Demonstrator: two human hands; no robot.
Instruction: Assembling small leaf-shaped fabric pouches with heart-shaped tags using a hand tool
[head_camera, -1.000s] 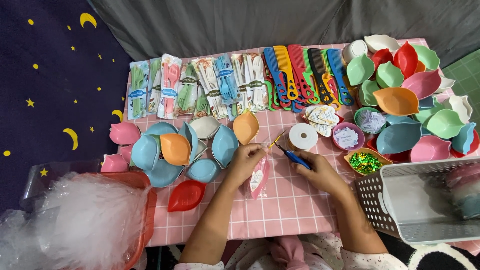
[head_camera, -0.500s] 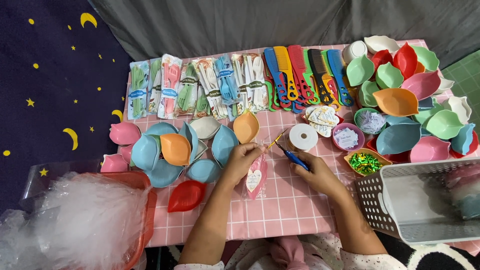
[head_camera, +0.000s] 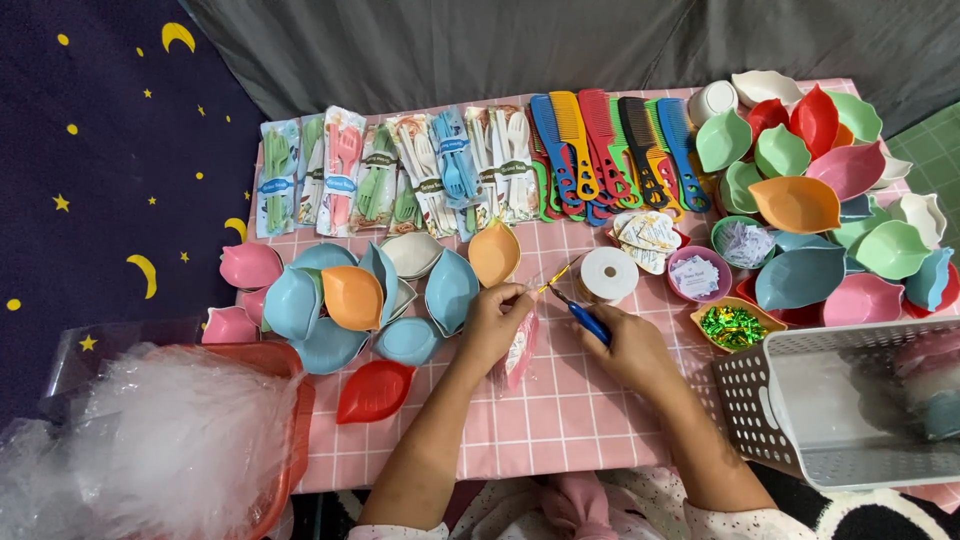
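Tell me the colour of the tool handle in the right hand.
Blue handle, held in the right hand; head view.

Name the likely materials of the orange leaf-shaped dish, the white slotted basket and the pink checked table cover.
Orange leaf-shaped dish: likely moulded plastic, smooth, evenly coloured.
White slotted basket: rigid plastic, with regular moulded slots.
Pink checked table cover: probably cloth or vinyl; lies flat, finish unclear.

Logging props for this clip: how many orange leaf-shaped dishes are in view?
3: one orange dish in the left cluster, one just beyond the left hand, one atop the right pile. More may be hidden underneath.
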